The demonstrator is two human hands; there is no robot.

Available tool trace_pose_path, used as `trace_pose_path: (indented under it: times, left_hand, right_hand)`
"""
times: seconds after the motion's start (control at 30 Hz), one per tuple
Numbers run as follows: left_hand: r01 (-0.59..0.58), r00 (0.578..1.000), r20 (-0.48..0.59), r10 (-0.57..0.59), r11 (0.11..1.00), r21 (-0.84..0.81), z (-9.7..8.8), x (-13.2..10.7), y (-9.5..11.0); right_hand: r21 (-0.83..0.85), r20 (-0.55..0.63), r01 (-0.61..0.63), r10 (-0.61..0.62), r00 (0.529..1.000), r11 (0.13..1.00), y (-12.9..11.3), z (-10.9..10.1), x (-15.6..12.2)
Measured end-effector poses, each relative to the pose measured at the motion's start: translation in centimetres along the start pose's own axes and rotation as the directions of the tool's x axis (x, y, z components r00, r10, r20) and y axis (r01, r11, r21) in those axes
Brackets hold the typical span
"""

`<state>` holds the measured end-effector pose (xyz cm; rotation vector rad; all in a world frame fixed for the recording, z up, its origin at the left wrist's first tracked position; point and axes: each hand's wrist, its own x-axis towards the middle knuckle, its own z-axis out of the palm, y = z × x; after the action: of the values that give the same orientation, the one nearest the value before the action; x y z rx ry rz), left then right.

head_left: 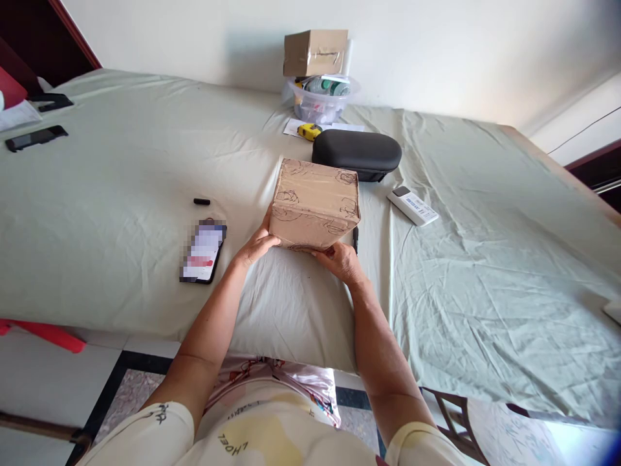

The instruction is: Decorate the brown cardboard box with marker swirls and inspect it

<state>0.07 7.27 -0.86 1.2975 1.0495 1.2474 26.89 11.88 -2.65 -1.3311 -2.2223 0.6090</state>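
Note:
A brown cardboard box [314, 204], taped and marked with pen scribbles, is held just above the pale green bed sheet [121, 213]. My left hand [256, 246] grips its lower left corner, fingers curled under the bottom edge. My right hand [341, 260] holds the near bottom edge at the right, fingers tucked beneath it. A dark pen [356, 239] lies on the sheet just behind my right hand, partly hidden by the box.
A smartphone [204, 252] lies left of my hands, a small black cap [202, 201] beyond it. Behind the box are a black case [357, 154], a white remote [412, 206], a yellow tape measure [309, 131], and a plastic tub [321, 100] with another carton [315, 52] on it.

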Motion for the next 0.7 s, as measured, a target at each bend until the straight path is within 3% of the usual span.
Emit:
trace_pose_path:
  times: [0.13,0.27,0.5,0.7]
  left_hand:
    - [-0.051,0.999,-0.009,0.050,0.998,-0.038,0.1,0.1,-0.9]
    - [-0.050,0.996,0.072,0.055,0.997,-0.062,-0.2,0.1,-1.5]
    - [-0.011,0.993,0.113,0.018,0.998,-0.065,-1.2,-0.2,-0.8]
    - [-0.024,0.993,0.114,0.033,0.997,-0.076,-1.8,-0.2,-0.8]
  right_hand:
    - [0.017,-0.026,0.026,-0.026,0.999,1.000,0.4,0.1,0.0]
    - [0.058,-0.038,0.053,-0.051,0.998,0.997,0.7,-0.3,0.0]
    - [0.089,0.040,0.067,-0.070,0.997,0.994,0.9,-1.4,-0.3]
    - [0.173,-0.069,0.113,-0.103,0.992,0.978,0.2,-2.2,-0.5]
